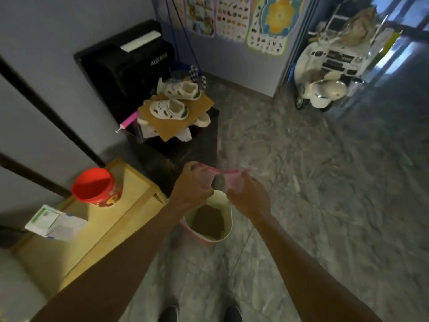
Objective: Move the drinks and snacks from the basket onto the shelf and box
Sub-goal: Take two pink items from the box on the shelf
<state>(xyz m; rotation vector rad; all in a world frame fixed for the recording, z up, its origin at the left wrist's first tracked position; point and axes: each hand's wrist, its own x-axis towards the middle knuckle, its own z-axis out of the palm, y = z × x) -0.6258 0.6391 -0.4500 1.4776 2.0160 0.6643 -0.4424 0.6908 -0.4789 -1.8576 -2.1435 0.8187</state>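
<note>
The basket (221,201) hangs just above the floor (301,182) in front of the person's feet. It is a cream tub with a pink rim, and inside it only a flat brown base shows, so I judge that nothing is left in it to move. Its pink handles (210,169) are drawn up above the rim. The left hand (192,189) and the right hand (248,198) each have their fingers curled round one of them, though blur hides the exact grip. Sharing the load between both hands would keep the tub level and its mouth open to view. Just to the left stands a pale wooden shelf (130,205). A red tub (95,187) sits upright on its top near the wall, and a white and green carton (53,223) lies flat closer to the near end. Both rest well in from the edge, where they are not likely to be knocked off. Yellow lettering runs along the lower side of the red tub and there is green print on the carton, but neither can be read. Behind the shelf is a black appliance (130,63), and its front carries the word "AUX", followed by small characters too blurred to make out. Small white shoes (171,108) sit on a sheet of cardboard (169,126) over a dark box beside it. Picture posters (234,17) hang on the far wall, their captions too small to read, and a white toy car (329,73) is parked in the corner.
</note>
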